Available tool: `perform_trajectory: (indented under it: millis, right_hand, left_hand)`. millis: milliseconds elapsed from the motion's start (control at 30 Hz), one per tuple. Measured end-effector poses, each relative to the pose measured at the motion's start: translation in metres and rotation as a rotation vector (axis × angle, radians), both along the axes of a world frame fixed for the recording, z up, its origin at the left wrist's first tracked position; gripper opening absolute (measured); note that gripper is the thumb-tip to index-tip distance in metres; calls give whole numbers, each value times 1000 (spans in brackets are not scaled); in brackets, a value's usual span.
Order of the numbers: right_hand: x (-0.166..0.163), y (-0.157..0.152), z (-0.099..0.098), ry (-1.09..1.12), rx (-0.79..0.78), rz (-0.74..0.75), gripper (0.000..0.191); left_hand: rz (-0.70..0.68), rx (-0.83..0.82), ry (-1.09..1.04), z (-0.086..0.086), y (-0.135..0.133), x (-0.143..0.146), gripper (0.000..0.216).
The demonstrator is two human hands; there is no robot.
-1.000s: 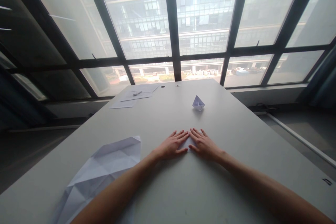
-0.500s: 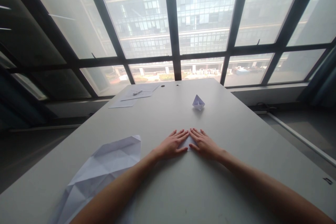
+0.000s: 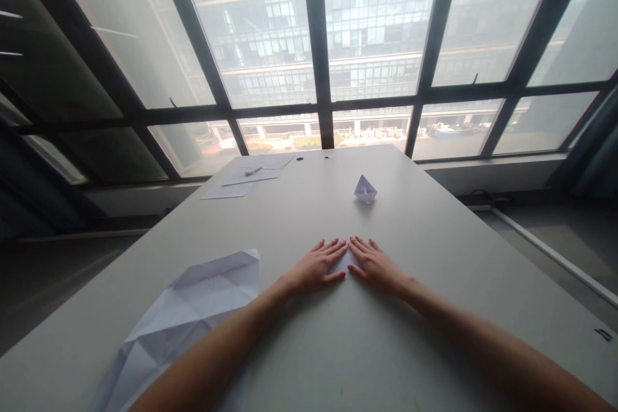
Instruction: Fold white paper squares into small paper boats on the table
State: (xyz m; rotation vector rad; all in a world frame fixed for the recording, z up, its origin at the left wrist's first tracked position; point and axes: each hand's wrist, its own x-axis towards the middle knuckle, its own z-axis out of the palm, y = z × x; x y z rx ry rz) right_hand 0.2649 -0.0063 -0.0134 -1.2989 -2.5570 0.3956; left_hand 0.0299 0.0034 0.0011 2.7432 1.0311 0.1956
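Between my two hands a small piece of folded white paper (image 3: 343,263) lies flat on the white table (image 3: 309,347). My left hand (image 3: 318,265) rests on its left side, palm down with the fingers stretched out. On the right side lies my right hand (image 3: 373,262), also flat, its fingers spread. The fingertips of both hands nearly meet at the paper's far end. Most of the paper is hidden under them, so its full shape cannot be made out. Beyond my right hand stands a white folded paper boat (image 3: 365,190).
A large creased sheet of paper (image 3: 193,299) lies at the left, partly under my left forearm. At the far left are flat paper sheets (image 3: 232,189) with a small pale object (image 3: 253,171) on top. Windows (image 3: 270,26) rise behind the table.
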Motion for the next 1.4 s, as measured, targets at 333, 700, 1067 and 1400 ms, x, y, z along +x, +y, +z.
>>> perform_trajectory:
  millis: [333,700,1067,1400]
  right_hand:
    - [-1,3,-6,-30,13,-81,75]
    - [-1,0,-1,9,71,-33,70]
    - [-1,0,1,52,0,68,68]
    - [-1,-2,1,21,6,27,66]
  left_hand:
    - [4,-6,5,0,0,-1,72]
    - [3,0,9,-1,1,0,74]
    - [4,-5,-16,2,-2,1,73]
    - [18,9,-8,-4,1,0,73]
